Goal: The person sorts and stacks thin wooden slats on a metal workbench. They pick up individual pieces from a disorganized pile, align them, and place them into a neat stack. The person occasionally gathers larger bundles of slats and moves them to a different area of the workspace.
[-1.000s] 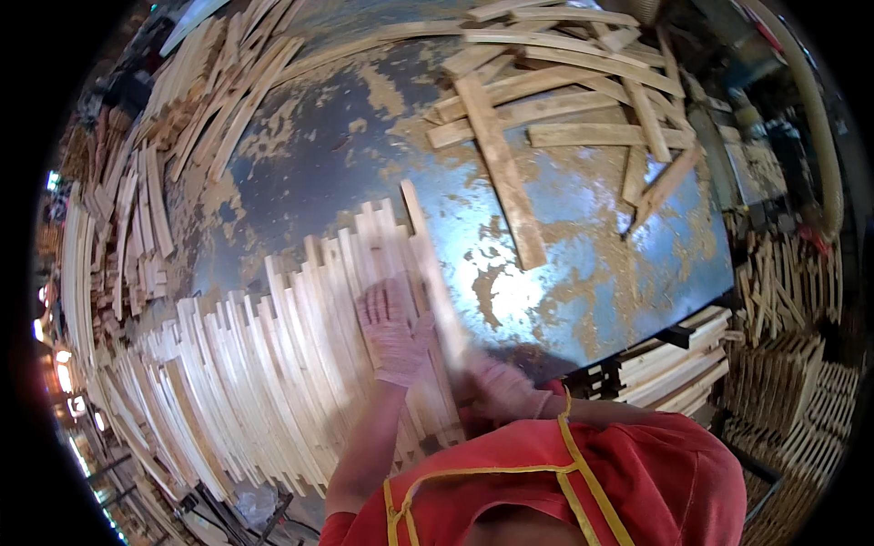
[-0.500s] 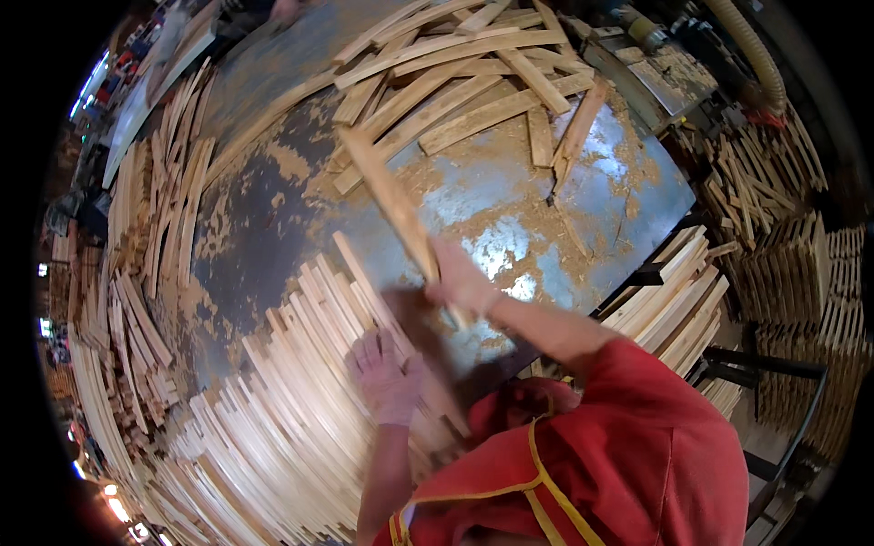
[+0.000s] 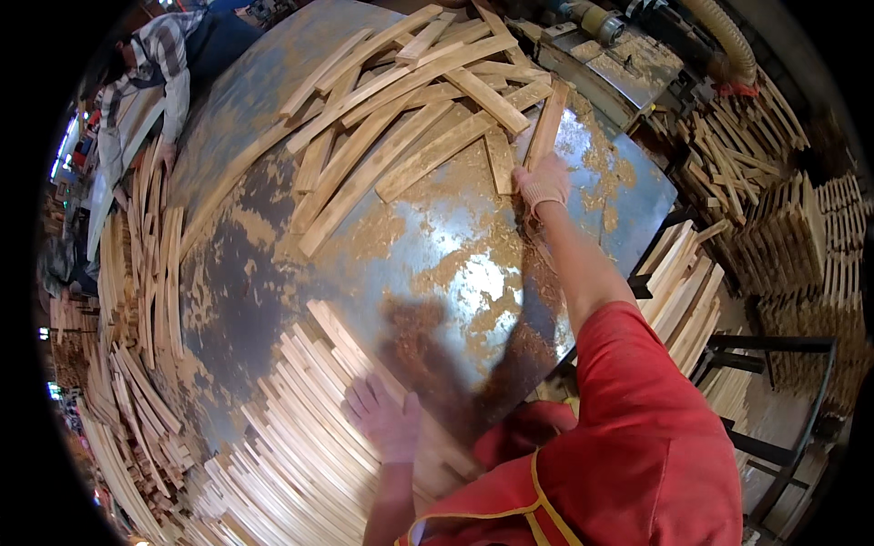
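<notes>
My right hand, in a pale knit glove, reaches far across the metal table. Its fingers close round the near end of a curved wooden slat beside the loose pile. My left hand, gloved as well, lies with fingers spread on the last of a tight row of pale slats. A wider slat forms the right edge of that row, partly beneath this hand. Several curved slats are heaped crosswise at the far side.
Sawdust covers much of the tabletop. More slats are stacked along the left edge. At the far left a person in a checked shirt leans in. A machine with a ribbed hose stands far right; slat stacks stand below it.
My right hand has left a slat at the row and moved far and right to grip another by the pile. My left hand stays over the row. The other person has come into view.
</notes>
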A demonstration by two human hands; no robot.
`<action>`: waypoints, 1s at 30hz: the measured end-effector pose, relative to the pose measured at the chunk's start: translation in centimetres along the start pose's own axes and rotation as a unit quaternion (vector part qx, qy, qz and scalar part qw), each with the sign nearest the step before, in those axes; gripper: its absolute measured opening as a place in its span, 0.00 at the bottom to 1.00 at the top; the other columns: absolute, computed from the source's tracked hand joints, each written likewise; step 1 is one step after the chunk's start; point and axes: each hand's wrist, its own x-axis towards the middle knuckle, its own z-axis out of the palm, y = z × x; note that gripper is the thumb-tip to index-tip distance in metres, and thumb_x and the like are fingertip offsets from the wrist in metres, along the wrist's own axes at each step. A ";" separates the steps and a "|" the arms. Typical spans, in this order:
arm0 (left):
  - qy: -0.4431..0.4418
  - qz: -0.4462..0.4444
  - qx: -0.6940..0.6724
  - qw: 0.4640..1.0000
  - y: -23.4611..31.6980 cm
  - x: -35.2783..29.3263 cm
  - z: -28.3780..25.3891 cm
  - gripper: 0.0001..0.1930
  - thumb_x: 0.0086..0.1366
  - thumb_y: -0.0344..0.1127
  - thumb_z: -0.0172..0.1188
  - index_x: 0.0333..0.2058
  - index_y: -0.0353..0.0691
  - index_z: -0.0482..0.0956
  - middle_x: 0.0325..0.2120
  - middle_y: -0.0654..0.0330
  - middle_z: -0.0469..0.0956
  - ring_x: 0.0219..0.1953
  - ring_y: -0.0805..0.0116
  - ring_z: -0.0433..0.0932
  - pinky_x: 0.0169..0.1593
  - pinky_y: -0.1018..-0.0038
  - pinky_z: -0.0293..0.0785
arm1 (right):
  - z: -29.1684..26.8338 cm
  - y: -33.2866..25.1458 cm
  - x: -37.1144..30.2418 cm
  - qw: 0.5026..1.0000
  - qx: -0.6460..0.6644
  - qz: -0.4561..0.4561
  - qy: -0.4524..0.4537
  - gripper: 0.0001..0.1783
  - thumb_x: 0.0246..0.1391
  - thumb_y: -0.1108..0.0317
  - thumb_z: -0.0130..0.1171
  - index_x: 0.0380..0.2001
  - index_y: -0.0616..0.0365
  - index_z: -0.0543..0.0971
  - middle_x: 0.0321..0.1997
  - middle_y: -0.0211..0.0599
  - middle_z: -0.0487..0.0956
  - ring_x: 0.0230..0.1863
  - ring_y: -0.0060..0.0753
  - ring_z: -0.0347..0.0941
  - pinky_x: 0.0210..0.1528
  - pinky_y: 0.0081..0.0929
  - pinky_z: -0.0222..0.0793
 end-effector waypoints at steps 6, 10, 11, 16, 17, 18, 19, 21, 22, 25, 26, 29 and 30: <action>0.038 0.018 -0.001 0.999 -0.3 -0.3 0.5 0.46 0.58 0.54 0.71 0.69 0.32 0.68 0.69 0.38 0.66 0.73 0.34 0.60 0.77 0.37 0.50 | 0.0 5.7 -0.6 0.762 0.566 0.209 -0.234 0.26 0.58 0.63 0.67 0.56 0.65 0.75 0.44 0.51 0.84 0.46 0.48 0.85 0.48 0.47 0.84; -0.005 -0.004 0.000 1.000 -0.3 -0.3 -0.1 0.48 0.60 0.57 0.70 0.71 0.34 0.66 0.72 0.39 0.62 0.75 0.36 0.56 0.79 0.40 0.44 | -4.3 7.4 -10.2 0.537 0.753 0.222 -0.310 0.17 0.64 0.74 0.61 0.54 0.67 0.78 0.51 0.49 0.85 0.49 0.47 0.86 0.54 0.48 0.85; -0.030 -0.015 -0.004 0.999 -0.3 -0.2 -0.4 0.49 0.61 0.59 0.69 0.73 0.35 0.64 0.74 0.40 0.60 0.77 0.38 0.54 0.80 0.41 0.41 | -4.9 7.9 -11.9 0.556 0.730 0.239 -0.317 0.17 0.64 0.75 0.61 0.55 0.67 0.78 0.52 0.49 0.86 0.50 0.48 0.86 0.55 0.49 0.85; 0.030 0.017 0.002 0.999 0.0 -0.1 -0.7 0.45 0.61 0.57 0.70 0.69 0.32 0.69 0.69 0.39 0.66 0.73 0.35 0.61 0.78 0.39 0.49 | -6.0 9.6 -18.2 0.523 0.714 0.244 -0.396 0.20 0.63 0.77 0.64 0.57 0.67 0.78 0.55 0.46 0.85 0.52 0.45 0.85 0.59 0.43 0.84; 0.033 0.017 0.004 0.999 -0.1 -0.2 -0.4 0.45 0.61 0.57 0.70 0.69 0.32 0.69 0.69 0.39 0.66 0.73 0.35 0.61 0.78 0.40 0.49 | -6.6 9.0 -19.9 0.509 0.717 0.239 -0.412 0.20 0.63 0.77 0.65 0.57 0.67 0.78 0.54 0.45 0.85 0.51 0.44 0.86 0.58 0.42 0.84; 0.029 0.022 0.006 0.999 0.0 -0.2 -0.2 0.46 0.62 0.58 0.69 0.70 0.34 0.67 0.71 0.40 0.65 0.74 0.37 0.59 0.78 0.40 0.48 | -5.6 10.3 -21.8 0.532 0.702 0.248 -0.404 0.20 0.62 0.76 0.66 0.57 0.67 0.78 0.52 0.43 0.86 0.51 0.42 0.85 0.58 0.38 0.84; 0.025 0.019 0.011 0.999 -0.3 -0.3 0.2 0.47 0.62 0.59 0.69 0.72 0.36 0.66 0.72 0.41 0.63 0.75 0.39 0.57 0.79 0.41 0.47 | -6.2 9.5 -23.0 0.591 0.611 0.206 -0.485 0.17 0.63 0.72 0.66 0.54 0.63 0.80 0.52 0.42 0.86 0.50 0.42 0.85 0.55 0.39 0.83; 0.020 0.019 0.014 1.000 -0.5 -0.4 0.3 0.47 0.63 0.60 0.67 0.73 0.38 0.64 0.73 0.42 0.62 0.76 0.41 0.56 0.79 0.42 0.45 | -7.5 9.2 -24.0 0.666 0.344 0.030 -0.662 0.12 0.64 0.65 0.66 0.49 0.56 0.84 0.51 0.41 0.86 0.50 0.45 0.86 0.51 0.41 0.82; 0.020 0.018 0.011 1.000 -0.4 -0.4 0.2 0.47 0.64 0.60 0.67 0.73 0.38 0.64 0.73 0.43 0.62 0.76 0.41 0.56 0.79 0.42 0.46 | -7.4 9.1 -22.9 0.718 0.259 -0.187 -0.619 0.12 0.63 0.64 0.65 0.47 0.54 0.86 0.51 0.42 0.86 0.50 0.50 0.85 0.50 0.44 0.81; 0.042 0.006 0.008 0.999 -0.8 -1.3 0.6 0.44 0.64 0.59 0.67 0.72 0.37 0.66 0.72 0.43 0.64 0.75 0.41 0.58 0.79 0.42 0.47 | -13.4 0.9 -17.9 0.842 -0.009 -0.195 -0.504 0.21 0.59 0.62 0.64 0.55 0.50 0.83 0.57 0.46 0.84 0.57 0.60 0.80 0.58 0.49 0.77; 0.059 0.016 0.004 0.998 -0.6 -1.1 0.6 0.43 0.64 0.58 0.67 0.70 0.37 0.68 0.71 0.42 0.65 0.75 0.40 0.58 0.78 0.42 0.48 | -12.1 2.3 -16.2 0.871 -0.049 -0.288 -0.395 0.26 0.58 0.62 0.64 0.61 0.48 0.80 0.60 0.45 0.82 0.59 0.59 0.79 0.60 0.47 0.77; 0.033 0.016 0.015 0.999 -0.3 -0.5 0.8 0.43 0.65 0.57 0.66 0.72 0.38 0.67 0.72 0.43 0.65 0.75 0.42 0.58 0.79 0.43 0.46 | -8.2 6.4 -11.7 0.831 -0.222 -0.469 -0.199 0.39 0.55 0.61 0.67 0.71 0.45 0.70 0.65 0.44 0.79 0.63 0.54 0.78 0.65 0.43 0.74; 0.022 0.010 0.013 1.000 -0.1 -0.4 0.4 0.44 0.66 0.58 0.65 0.73 0.38 0.66 0.73 0.44 0.64 0.76 0.42 0.57 0.80 0.44 0.45 | -7.4 7.3 -10.8 0.834 -0.246 -0.448 -0.208 0.38 0.53 0.61 0.68 0.69 0.46 0.72 0.64 0.44 0.79 0.63 0.53 0.77 0.64 0.43 0.75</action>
